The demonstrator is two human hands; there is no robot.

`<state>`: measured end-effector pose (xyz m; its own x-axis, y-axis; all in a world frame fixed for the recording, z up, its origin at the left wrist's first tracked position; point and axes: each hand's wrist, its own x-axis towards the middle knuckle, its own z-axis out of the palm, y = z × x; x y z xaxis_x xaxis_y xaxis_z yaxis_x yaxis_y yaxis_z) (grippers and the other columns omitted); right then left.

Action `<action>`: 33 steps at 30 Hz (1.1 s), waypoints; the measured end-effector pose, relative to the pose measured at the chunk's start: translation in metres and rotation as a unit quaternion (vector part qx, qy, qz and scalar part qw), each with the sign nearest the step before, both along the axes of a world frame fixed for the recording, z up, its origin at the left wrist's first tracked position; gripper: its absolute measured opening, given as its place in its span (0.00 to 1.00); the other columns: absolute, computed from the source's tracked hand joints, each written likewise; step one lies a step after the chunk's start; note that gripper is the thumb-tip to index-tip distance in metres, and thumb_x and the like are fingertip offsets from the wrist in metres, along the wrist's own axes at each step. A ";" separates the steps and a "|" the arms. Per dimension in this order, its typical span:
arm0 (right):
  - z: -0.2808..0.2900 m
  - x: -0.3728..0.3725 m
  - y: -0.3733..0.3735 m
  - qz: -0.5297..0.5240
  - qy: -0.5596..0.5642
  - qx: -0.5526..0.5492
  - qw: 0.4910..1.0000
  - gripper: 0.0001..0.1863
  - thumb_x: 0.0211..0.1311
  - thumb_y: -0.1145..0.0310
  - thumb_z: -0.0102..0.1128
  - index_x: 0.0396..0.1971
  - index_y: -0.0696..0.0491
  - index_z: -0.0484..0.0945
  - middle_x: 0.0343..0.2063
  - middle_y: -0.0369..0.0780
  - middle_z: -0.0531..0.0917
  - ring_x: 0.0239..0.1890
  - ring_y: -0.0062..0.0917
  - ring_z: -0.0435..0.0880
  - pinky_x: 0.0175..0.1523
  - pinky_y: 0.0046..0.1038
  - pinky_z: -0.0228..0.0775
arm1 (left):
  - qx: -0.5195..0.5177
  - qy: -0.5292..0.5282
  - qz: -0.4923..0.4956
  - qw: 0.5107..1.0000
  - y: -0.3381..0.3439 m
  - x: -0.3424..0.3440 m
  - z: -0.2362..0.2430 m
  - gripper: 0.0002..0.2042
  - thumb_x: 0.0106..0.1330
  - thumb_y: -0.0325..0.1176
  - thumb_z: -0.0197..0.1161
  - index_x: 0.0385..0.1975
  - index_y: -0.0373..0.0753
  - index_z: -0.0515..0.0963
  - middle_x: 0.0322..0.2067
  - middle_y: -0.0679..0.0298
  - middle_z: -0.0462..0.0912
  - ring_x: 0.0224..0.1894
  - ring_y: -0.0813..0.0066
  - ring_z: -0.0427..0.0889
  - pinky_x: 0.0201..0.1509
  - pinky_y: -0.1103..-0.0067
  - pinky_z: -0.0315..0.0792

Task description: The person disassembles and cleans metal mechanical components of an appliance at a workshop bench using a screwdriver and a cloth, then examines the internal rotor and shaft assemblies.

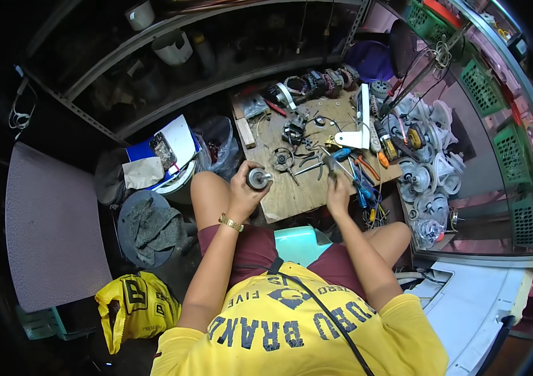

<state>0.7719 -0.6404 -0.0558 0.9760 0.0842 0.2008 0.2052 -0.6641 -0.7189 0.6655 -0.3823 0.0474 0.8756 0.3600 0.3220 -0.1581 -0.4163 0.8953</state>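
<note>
My left hand (246,193) is closed around a round grey metal motor part (258,179) with a dark ring and a raised centre, held at the table's near left corner. Over the table's near side, my right hand (338,192) grips a dark hand tool (330,165); its shape resembles a small hammer, but most of the handle is hidden in my fist. Beyond my left hand a round motor end cover (281,159) lies on the wooden tabletop (285,199). Screwdrivers, among them a blue-handled one (342,153), and orange-handled pliers (367,167) lie around my right hand.
Copper-wound motor coils (316,83) line the table's far edge. A white bracket (360,119) stands on its right side, near a yellow-and-black tool (414,137). White plastic motor parts (426,178) are heaped to the right. At left are a cloth-topped stool (147,229) and a yellow bag (136,307).
</note>
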 end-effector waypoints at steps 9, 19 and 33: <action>-0.125 0.039 -0.020 -0.174 0.181 -0.073 0.965 0.29 0.65 0.65 0.61 0.67 0.48 0.68 0.51 0.57 0.73 0.58 0.55 0.72 0.62 0.46 0.66 | 0.077 -0.026 -0.073 0.994 -0.043 0.035 0.012 0.17 0.48 0.21 0.70 0.39 0.37 0.75 0.36 0.54 0.81 0.41 0.52 0.81 0.45 0.68 0.73; 0.142 -0.030 0.021 0.220 0.328 0.635 0.664 0.43 0.67 0.26 0.33 0.77 0.27 0.40 0.72 0.44 0.52 0.73 0.53 0.57 0.64 0.66 0.62 | 0.175 -0.012 -0.070 0.982 -0.036 0.024 -0.023 0.17 0.47 0.19 0.70 0.38 0.37 0.74 0.34 0.55 0.79 0.40 0.51 0.79 0.44 0.65 0.71; 0.143 -0.033 0.030 0.249 0.341 0.672 0.608 0.45 0.67 0.24 0.31 0.77 0.29 0.37 0.71 0.41 0.52 0.73 0.49 0.56 0.65 0.63 0.60 | 0.204 -0.001 -0.102 0.974 -0.045 0.019 -0.009 0.19 0.47 0.19 0.69 0.40 0.38 0.74 0.37 0.58 0.79 0.44 0.54 0.77 0.50 0.65 0.67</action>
<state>0.7392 -0.6104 0.0868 0.7918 0.6104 -0.0228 -0.5104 0.6406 -0.5737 0.6847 -0.4275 0.0389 0.9150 0.0201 0.4030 -0.2759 -0.6976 0.6612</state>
